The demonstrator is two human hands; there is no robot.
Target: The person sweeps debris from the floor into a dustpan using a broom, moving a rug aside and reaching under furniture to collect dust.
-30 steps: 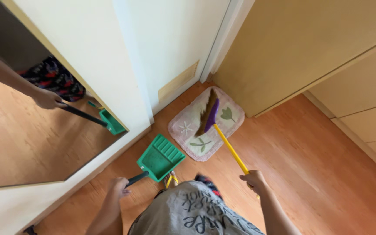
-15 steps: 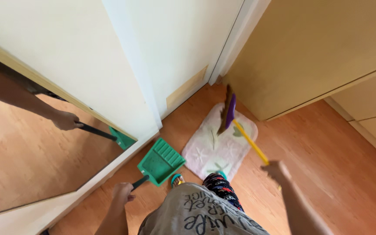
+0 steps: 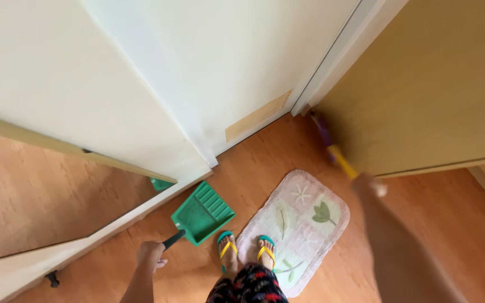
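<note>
The left hand (image 3: pixel 151 255) is gripping the dustpan (image 3: pixel 202 212) handle at lower centre; the right hand (image 3: pixel 369 185) is clenching the broom (image 3: pixel 332 147). With the broom head jammed into the door corner at upper right, dust is likely escaping the distant dustpan, and the mat (image 3: pixel 298 227) underfoot is risking a slip.

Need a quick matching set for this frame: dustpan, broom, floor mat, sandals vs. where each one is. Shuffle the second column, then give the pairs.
Things:
1. dustpan
2. broom
3. floor mat
4. sandals

Places:
A. on the person's feet, at the mat's near edge
B. flat on the wooden floor in front of the door
C. in the right hand, head up in the corner by the door frame
D. on the floor beside the mirror, its handle in the left hand

Pairs: 1-D, 2-C, 3-B, 4-A
</note>
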